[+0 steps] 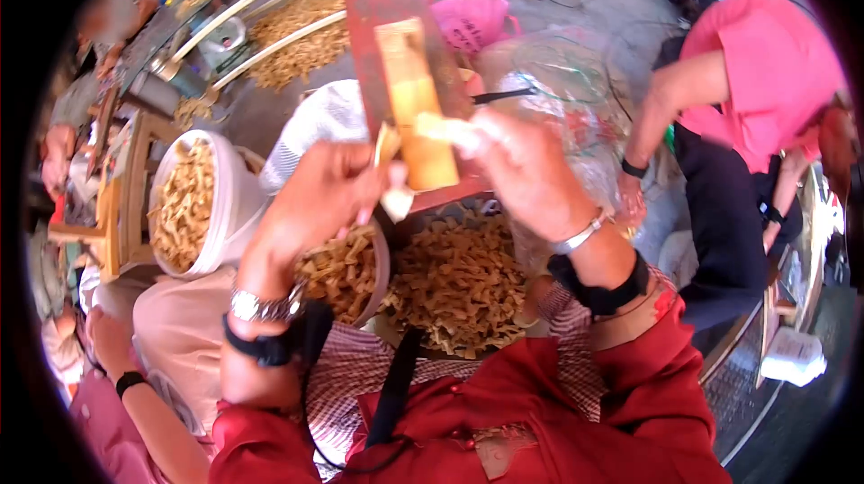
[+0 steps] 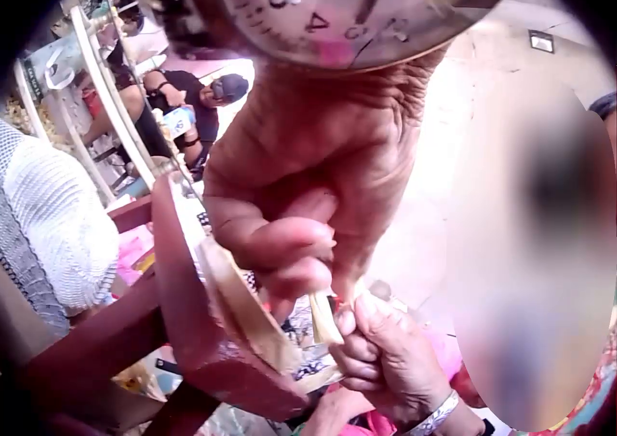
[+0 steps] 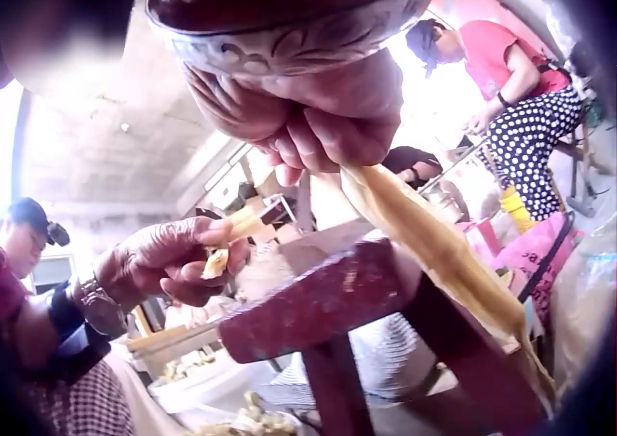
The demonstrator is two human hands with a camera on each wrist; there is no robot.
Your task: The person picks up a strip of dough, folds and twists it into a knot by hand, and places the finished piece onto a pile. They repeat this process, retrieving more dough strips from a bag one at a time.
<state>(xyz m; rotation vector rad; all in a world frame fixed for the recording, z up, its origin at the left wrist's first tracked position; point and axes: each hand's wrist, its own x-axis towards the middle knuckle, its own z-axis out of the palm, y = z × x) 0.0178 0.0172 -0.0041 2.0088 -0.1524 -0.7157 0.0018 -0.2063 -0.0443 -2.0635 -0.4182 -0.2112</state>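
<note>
A long yellowish strip lies along a dark red wooden stool. My left hand, left of the strip's near end, pinches a small folded piece; in the right wrist view this piece shows between thumb and fingers. My right hand is at the strip's right side. The right wrist view shows my right hand with curled fingers gripping one end of the strip, which slopes down past the stool. In the left wrist view both hands nearly meet at a pale piece.
Below the hands is a heap of folded yellowish pieces, beside a round tub of them. A white bucket of similar pieces stands left. A person in pink sits right; clear plastic bags lie between.
</note>
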